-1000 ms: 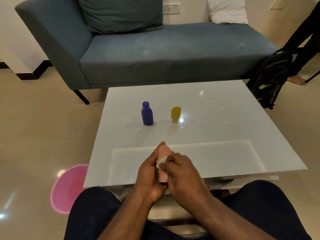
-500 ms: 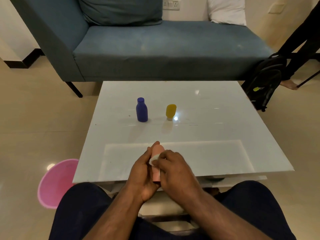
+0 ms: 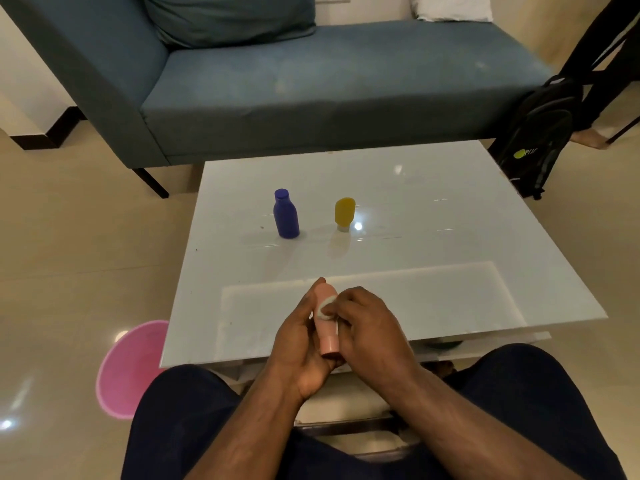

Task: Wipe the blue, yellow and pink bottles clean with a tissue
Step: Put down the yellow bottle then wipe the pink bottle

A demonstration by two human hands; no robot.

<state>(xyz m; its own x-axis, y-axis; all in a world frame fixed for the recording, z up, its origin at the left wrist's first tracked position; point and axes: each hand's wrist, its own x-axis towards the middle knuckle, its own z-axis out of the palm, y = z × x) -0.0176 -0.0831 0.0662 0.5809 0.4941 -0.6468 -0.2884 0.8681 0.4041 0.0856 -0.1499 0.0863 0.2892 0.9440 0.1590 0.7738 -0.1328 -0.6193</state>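
Observation:
My left hand grips the pink bottle over the near edge of the white table, cap end toward me. My right hand pinches a small white tissue and presses it against the pink bottle's side. The blue bottle stands upright mid-table, to the left. The yellow bottle stands on its cap to the right of the blue one. Both are well beyond my hands.
A blue sofa runs behind the table. A pink bin sits on the floor at my left knee. A black backpack leans at the table's far right, with a person's legs beyond it.
The view has shifted slightly. My right hand with the tissue has shifted a little on the pink bottle; the left hand keeps its hold. The blue and yellow bottles have not moved.

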